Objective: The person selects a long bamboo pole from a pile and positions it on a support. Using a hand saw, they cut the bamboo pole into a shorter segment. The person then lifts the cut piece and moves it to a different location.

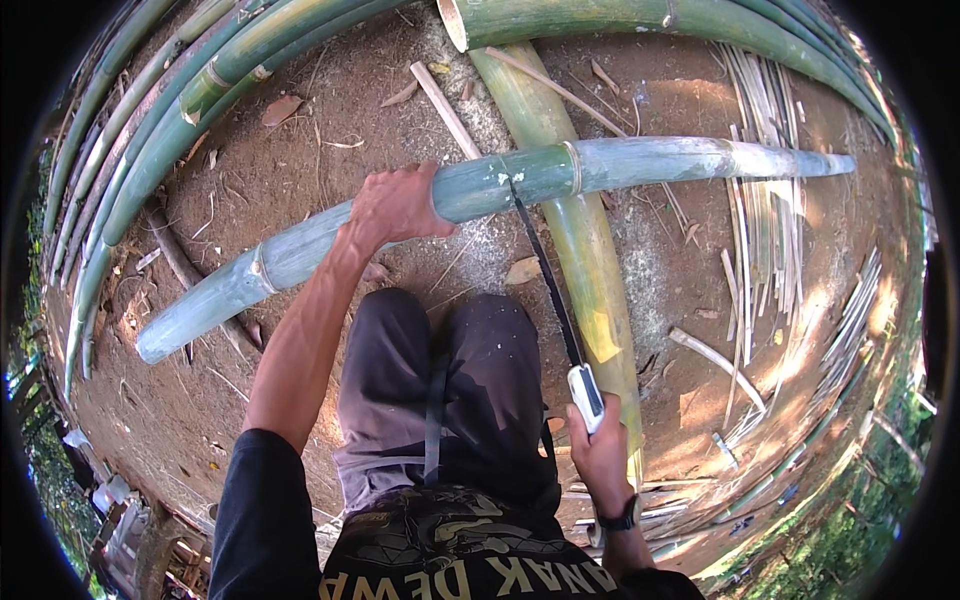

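Observation:
A thick green bamboo pole point(640, 163) lies crosswise before me, over a yellowish bamboo trunk point(600, 300) on the ground. My left hand point(398, 208) grips the pole from above, left of where they cross. In my right hand point(603, 450) is the white handle of a hand saw point(552, 285). Its long dark blade slants up and away to the pole, and the tip end rests on the pole between my left hand and a ringed joint. White sawdust marks the pole at that spot. The depth of any cut cannot be made out.
Several long bamboo poles point(150, 190) lie at the far left. Another thick bamboo point(590, 22) spans the far side. Split bamboo strips point(765, 240) are piled at the right. Loose sticks, such as a short pale one point(445, 110), and dry leaves litter the dirt.

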Motion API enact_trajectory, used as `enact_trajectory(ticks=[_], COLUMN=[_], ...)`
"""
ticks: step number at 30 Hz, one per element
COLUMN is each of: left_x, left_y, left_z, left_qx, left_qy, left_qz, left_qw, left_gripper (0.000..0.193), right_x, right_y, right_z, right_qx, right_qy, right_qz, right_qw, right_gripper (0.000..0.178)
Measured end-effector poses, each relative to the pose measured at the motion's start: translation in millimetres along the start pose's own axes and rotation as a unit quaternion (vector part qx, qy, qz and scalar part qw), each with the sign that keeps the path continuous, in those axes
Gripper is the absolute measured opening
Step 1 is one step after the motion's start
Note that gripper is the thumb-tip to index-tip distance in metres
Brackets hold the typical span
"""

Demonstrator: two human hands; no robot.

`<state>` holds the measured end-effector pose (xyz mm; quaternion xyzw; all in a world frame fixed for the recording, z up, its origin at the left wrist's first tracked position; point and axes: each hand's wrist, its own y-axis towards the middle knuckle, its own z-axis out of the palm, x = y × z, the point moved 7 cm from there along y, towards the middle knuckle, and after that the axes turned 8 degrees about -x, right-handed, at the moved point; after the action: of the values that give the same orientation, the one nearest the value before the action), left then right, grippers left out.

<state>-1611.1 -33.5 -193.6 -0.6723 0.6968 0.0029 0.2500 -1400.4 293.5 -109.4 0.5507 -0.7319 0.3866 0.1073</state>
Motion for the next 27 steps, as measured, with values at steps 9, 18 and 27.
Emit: enact_trajectory(ticks=[9, 18, 27], left_x=[-7, -14, 1], left_y=[7, 6, 3], left_z=[7, 1, -2], left_qx=[0.016, 0.006, 0.011], left_qy=[-0.002, -0.012, 0.011], left_qz=[0.012, 0.008, 0.0], left_qw=[1.0, 1.0, 1.0], left_gripper=[0.082, 0.083, 0.08], right_x=[70, 39, 12], right_y=[144, 116, 10], right_z=[71, 61, 10], right_qx=[-0.054, -0.055, -0.023], right_qy=[-0.057, -0.024, 0.025], right_qz=[-0.108, -0.091, -0.023], right_qw=[0.991, 0.994, 0.999], right_gripper=[0.035, 0.037, 0.037])
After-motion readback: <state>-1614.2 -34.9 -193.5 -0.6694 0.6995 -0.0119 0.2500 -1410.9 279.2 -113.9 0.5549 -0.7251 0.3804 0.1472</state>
